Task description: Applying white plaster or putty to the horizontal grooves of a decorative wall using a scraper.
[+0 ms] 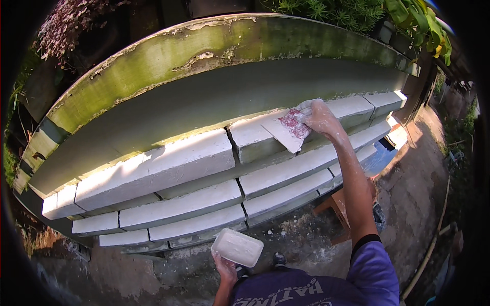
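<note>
My right hand (317,116), smeared with white, grips a flat scraper (287,133) with a reddish, white-caked upper part. The scraper lies against the top block (255,133) of a stepped stack of white blocks, near its front edge. Lower down, close to my body, my left hand (224,266) grips one end of a pale rectangular tub (239,248). White residue coats the tub, and its depth cannot be made out. White coating covers the long block (158,168) to the left of the scraper, with a dark gap between the two.
Behind the blocks rises a curved wall (224,43) with a mossy green, flaking rim. Lower white steps (184,209) run below the top row. On the right, a brown stool (334,208) stands on the spattered ground (408,199), near a bluish object (380,158). Plants (337,13) hang over the back.
</note>
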### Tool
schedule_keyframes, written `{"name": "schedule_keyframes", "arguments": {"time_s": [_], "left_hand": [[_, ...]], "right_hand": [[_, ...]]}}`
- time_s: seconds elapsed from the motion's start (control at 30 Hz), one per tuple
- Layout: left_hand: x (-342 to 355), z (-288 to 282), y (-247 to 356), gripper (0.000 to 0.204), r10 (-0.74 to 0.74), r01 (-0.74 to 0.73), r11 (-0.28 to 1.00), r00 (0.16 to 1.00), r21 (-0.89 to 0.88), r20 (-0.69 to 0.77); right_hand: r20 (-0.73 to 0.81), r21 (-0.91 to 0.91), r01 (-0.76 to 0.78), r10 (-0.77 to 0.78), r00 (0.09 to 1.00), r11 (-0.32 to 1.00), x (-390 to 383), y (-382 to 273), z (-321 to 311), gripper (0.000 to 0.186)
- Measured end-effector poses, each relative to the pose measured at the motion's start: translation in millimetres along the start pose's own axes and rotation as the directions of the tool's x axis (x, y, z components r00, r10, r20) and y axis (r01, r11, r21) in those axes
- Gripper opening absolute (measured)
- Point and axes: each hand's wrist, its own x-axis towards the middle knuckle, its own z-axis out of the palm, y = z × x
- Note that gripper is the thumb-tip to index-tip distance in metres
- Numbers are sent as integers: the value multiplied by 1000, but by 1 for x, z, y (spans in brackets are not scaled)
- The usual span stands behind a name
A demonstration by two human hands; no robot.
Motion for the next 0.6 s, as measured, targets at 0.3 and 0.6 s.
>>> {"name": "schedule_keyframes", "arguments": {"time_s": [0.3, 0.6], "left_hand": [[5, -2, -3, 47, -62, 62, 998, 998, -16, -29], [6, -2, -1, 47, -25, 25, 999, 999, -29, -24]], "right_hand": [[-303, -379, -77, -45, 952, 922, 20, 49, -62, 27], [-69, -690, 360, -552, 831, 628, -23, 31, -29, 52]]}}
